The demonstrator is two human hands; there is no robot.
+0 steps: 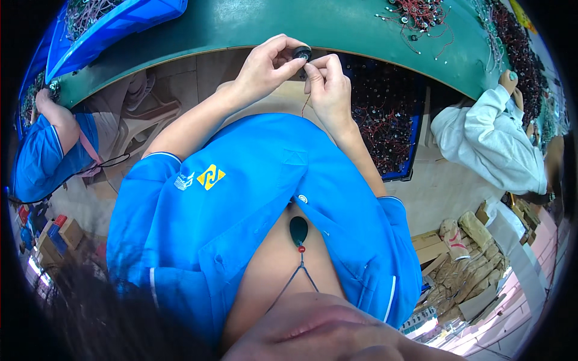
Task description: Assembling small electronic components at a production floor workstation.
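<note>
A small black round part (302, 52) sits at the frame's top centre, pinched by the left hand (265, 67); the right hand (329, 87) meets its lower edge (whether gripping, I cannot tell). A green table (253, 24) spans the top, a blue bin (120, 33) upper left.

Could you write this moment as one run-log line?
Left hand: holds black round part | Right hand: fingertips at its edge | Red wire: beside right hand | Ahead: green table
</note>
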